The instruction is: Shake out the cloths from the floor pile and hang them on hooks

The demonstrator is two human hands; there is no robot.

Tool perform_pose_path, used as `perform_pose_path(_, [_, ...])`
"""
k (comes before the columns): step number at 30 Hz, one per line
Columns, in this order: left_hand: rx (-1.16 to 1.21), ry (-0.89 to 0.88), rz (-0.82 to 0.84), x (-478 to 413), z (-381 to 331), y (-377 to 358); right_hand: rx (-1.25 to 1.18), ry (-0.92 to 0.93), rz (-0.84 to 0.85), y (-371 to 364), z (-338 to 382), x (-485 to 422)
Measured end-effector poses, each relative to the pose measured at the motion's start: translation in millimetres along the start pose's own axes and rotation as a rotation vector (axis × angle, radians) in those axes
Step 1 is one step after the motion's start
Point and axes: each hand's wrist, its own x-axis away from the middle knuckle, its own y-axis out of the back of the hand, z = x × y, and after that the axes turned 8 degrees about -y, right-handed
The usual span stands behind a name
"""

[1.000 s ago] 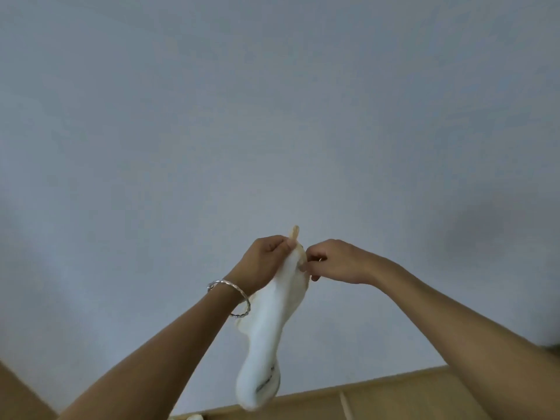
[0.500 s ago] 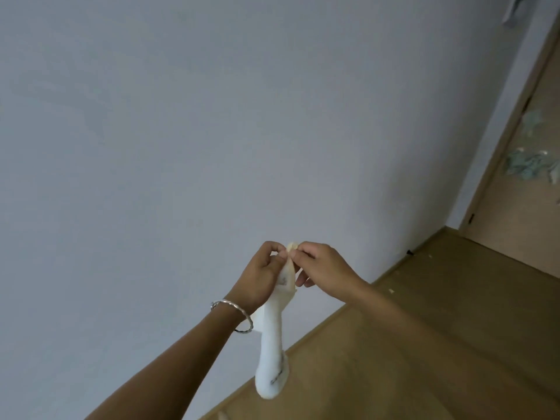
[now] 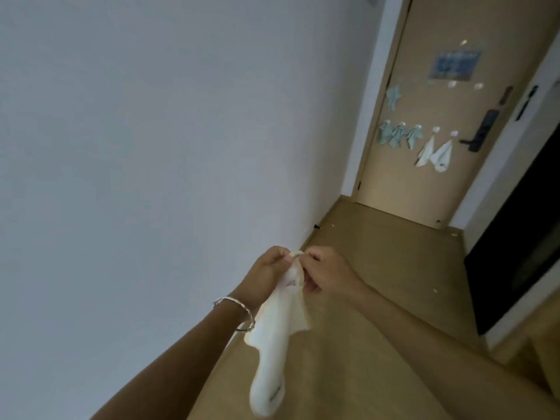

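A white cloth (image 3: 274, 344) hangs down in front of me, held by its small loop at the top. My left hand (image 3: 266, 274), with a silver bangle on the wrist, pinches the loop from the left. My right hand (image 3: 324, 271) pinches it from the right, so both hands meet at the top of the cloth. On the far wooden door (image 3: 448, 183) several striped cloths (image 3: 481, 136) and two white cloths (image 3: 435, 151) hang from small hooks. Two bare hooks (image 3: 465, 84) sit higher up on the door.
A plain white wall (image 3: 151, 147) runs along my left. Wooden floor (image 3: 394, 268) stretches to the door. A dark opening (image 3: 521, 237) lies on the right. The door has a black handle and lock (image 3: 481, 130) and a blue sign (image 3: 454, 65).
My view has swung right from the bare wall to the corridor and the door with hooks. Both hands keep pinching the top of the white cloth, which has spread out a little.
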Motion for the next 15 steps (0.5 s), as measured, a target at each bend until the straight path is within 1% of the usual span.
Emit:
perform_pose_path(3, [0.189,0.108,0.140,-61.8,3.0,0.5,0.081,-0.037,-0.074,24.4,1.4,-45.3])
perform_pose_path(5, [0.258,0.153,0.216,-99.7,4.3,4.9,0.136,-0.066,-0.113,37.0,5.1,-69.7])
perform_pose_path(7, [0.295,0.150,0.311,-137.0,5.3,8.8,0.146,-0.082,-0.165,45.4,7.1,-91.9])
perform_pose_path(9, [0.231,0.130,0.374,-167.1,6.7,7.7,0.159,-0.098,-0.218,52.6,7.3,-112.5])
perform_pose_path(10, [0.162,0.121,0.370,-178.6,8.2,5.7,0.169,-0.100,-0.239,57.5,7.2,-121.3])
perform_pose_path(12, [0.025,0.085,0.298,-200.0,14.3,-0.6,0.170,-0.101,-0.271,67.9,5.8,-138.1])
perform_pose_path(15, [-0.068,0.028,0.217,-235.7,21.0,-9.1,0.158,-0.108,-0.323,81.9,-0.6,-163.5])
